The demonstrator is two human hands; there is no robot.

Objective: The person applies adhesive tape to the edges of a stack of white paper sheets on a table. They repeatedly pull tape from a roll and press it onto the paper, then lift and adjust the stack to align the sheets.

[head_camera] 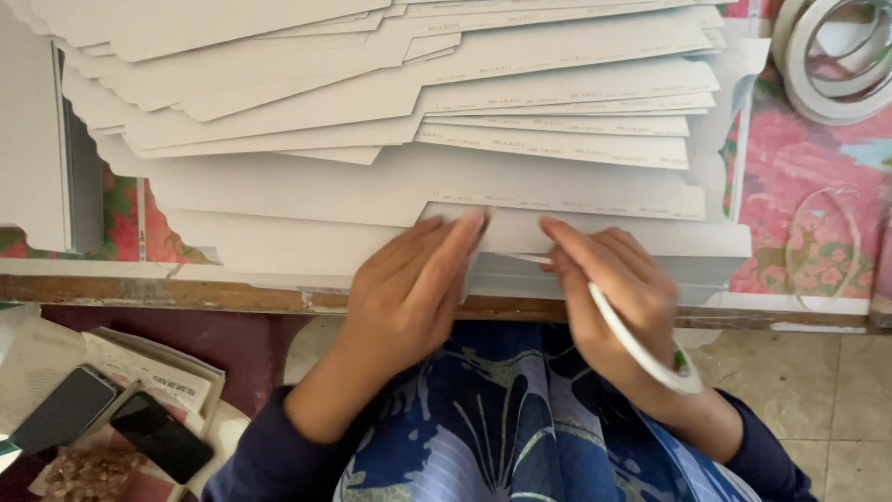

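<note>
A fanned stack of white cardboard sheets (390, 121) covers the table. My left hand (409, 288) lies flat, fingertips pressing on the edge of the nearest sheet (641, 240). My right hand (609, 288) pinches a thin strip of white tape at the sheet's edge. A white tape roll (650, 353) hangs around that hand near the wrist, with tape running up to the fingertips.
Rolls of white tape (832, 65) lie at the far right on a pink flowered tablecloth (799, 177), with a thin clear ring (822, 246) below them. The wooden table edge (186, 296) runs across. Two dark phones (163, 435) rest on papers at lower left. Tiled floor (827, 390) shows at lower right.
</note>
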